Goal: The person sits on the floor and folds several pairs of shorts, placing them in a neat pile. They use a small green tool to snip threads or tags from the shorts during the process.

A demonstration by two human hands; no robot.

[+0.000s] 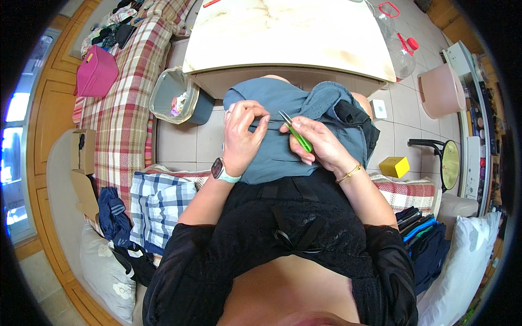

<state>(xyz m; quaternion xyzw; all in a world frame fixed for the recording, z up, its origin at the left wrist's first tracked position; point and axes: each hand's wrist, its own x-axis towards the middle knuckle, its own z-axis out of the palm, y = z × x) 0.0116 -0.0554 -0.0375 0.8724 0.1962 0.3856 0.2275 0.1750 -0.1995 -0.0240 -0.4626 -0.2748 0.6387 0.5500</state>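
A blue-grey garment (266, 163) lies across my lap, with a dark black section (356, 117) bunched at its right side. Above it, my left hand (243, 133) is closed, thumb and fingertips drawn together. Whatever they may pinch is too fine to see. A little to its right, my right hand (318, 142) grips small green thread snips (299, 137). Their pointed metal blades slant up and left toward my left fingertips, apart from them.
A marble-topped table (288, 32) stands just ahead. Left of it is a lined waste bin (176, 98); a plaid-covered sofa (128, 81) carries a pink basket (97, 70) and folded checked cloth (160, 206). At right are a yellow box (394, 167), a pink bin (441, 91) and a stack of dark clothes (427, 244).
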